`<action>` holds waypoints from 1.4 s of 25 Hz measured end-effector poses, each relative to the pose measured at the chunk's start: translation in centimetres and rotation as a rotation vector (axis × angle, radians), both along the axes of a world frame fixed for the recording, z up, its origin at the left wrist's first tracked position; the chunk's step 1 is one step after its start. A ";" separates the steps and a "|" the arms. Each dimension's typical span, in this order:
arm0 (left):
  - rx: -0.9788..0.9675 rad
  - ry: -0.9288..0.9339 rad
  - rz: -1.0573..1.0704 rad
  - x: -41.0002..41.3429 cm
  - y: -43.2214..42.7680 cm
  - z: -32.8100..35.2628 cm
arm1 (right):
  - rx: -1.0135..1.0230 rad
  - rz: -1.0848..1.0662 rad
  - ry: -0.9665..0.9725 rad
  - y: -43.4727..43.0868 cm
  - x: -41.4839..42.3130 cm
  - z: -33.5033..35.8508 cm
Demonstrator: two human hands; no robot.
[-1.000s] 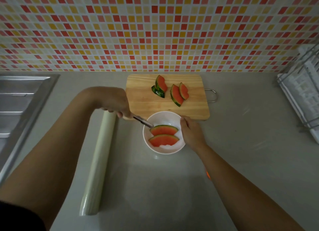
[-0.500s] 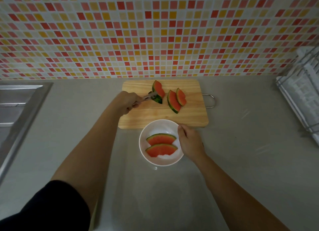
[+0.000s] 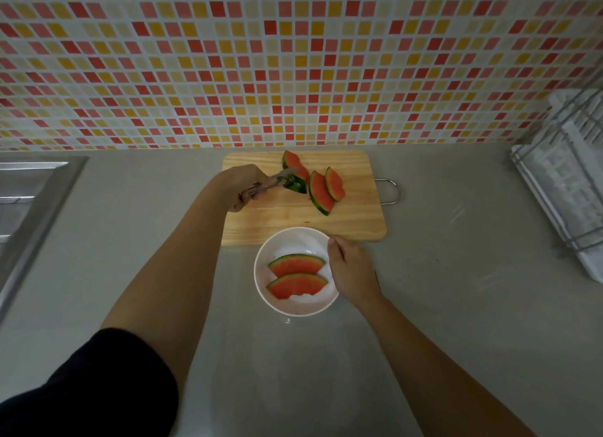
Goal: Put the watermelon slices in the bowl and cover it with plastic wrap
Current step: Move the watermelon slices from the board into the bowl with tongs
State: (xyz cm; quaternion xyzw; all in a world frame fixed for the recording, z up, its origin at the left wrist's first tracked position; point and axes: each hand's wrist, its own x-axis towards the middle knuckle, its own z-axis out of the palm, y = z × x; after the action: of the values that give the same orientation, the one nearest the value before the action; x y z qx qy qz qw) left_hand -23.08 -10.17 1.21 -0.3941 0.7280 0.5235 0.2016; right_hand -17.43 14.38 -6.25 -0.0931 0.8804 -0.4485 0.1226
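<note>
Home kitchen: tiled backsplash (image 3: 293, 61), sink (image 3: 29, 192), dish rack (image 3: 567, 175).

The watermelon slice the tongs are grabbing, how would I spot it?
Find the wooden cutting board by the tiled wall. Three slices stand on it; this watermelon slice is the leftmost, apart from the other pair, with metal tongs from the left hand pinching it.

Wall tiles (image 3: 293, 61): mosaic of small squares, red, orange, yellow, pink, cream, pale grout. Worktop (image 3: 456, 306): plain grey-beige. Board (image 3: 293, 221) at worktop's back edge: light wood, visible grain. Slices on board (image 3: 321, 192): red flesh, dark green striped rind. Bowl (image 3: 290, 241): white. Slices in bowl (image 3: 296, 285): red, thin green rind edge. Sleeve (image 3: 91, 387): black. Sink (image 3: 29, 195) at left edge: dull silver. Rack (image 3: 567, 182) at right edge: grey wire, white.
</note>
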 end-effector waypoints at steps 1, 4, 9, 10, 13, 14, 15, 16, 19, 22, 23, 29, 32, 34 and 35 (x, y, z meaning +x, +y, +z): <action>-0.003 0.009 -0.001 -0.2 -0.1 0.0 | -0.003 -0.003 0.002 0.0 0.0 0.0; -0.060 0.022 -0.040 -0.8 -0.4 0.1 | -0.041 -0.007 0.011 0.0 0.0 -0.1; -0.098 -0.004 -0.030 -1.3 0.2 -0.1 | -0.023 0.000 0.012 0.0 0.0 0.0; -0.099 0.000 -0.016 -1.2 0.3 -0.3 | -0.015 0.003 0.011 0.0 0.0 0.1; -0.047 0.040 0.034 -0.8 0.1 -0.4 | -0.007 0.008 0.023 0.1 0.1 0.2; -0.043 0.068 0.050 -0.7 -0.1 -0.3 | -0.013 0.011 0.030 0.0 0.1 0.3; -0.060 0.096 0.066 -0.8 -0.4 -0.2 | -0.020 0.011 0.032 0.0 0.1 0.3; -0.096 0.116 0.077 -1.1 -0.6 -0.1 | -0.023 0.009 0.031 0.0 0.1 0.3; -0.216 0.098 0.013 -2.1 -0.6 0.1 | -0.034 0.002 0.021 0.0 0.1 0.2; -0.240 0.038 -0.104 -3.6 -0.5 0.4 | -0.044 -0.007 0.031 0.0 0.1 0.1; -0.235 0.022 -0.132 -4.0 -0.6 0.4 | -0.046 -0.008 0.039 -0.1 0.0 0.1; -0.054 0.037 -0.013 -4.4 -1.4 -1.3 | -0.042 -0.001 0.024 0.1 0.1 -0.3; 0.064 0.105 0.045 -3.5 -2.4 -1.1 | -0.039 -0.006 0.013 0.1 -0.1 -0.3; 0.106 0.155 -0.032 -2.4 -3.7 0.0 | -0.048 -0.023 0.005 0.0 -0.2 -0.3; 0.132 0.172 -0.104 -1.5 -4.4 0.6 | -0.055 -0.033 -0.009 -0.1 0.0 -0.2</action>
State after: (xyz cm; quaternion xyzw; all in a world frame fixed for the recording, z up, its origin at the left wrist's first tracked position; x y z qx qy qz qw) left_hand -24.59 -14.57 1.85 -0.2952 0.7259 0.5911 0.1909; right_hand -17.48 14.32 -6.49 -0.0799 0.8685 -0.4751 0.1168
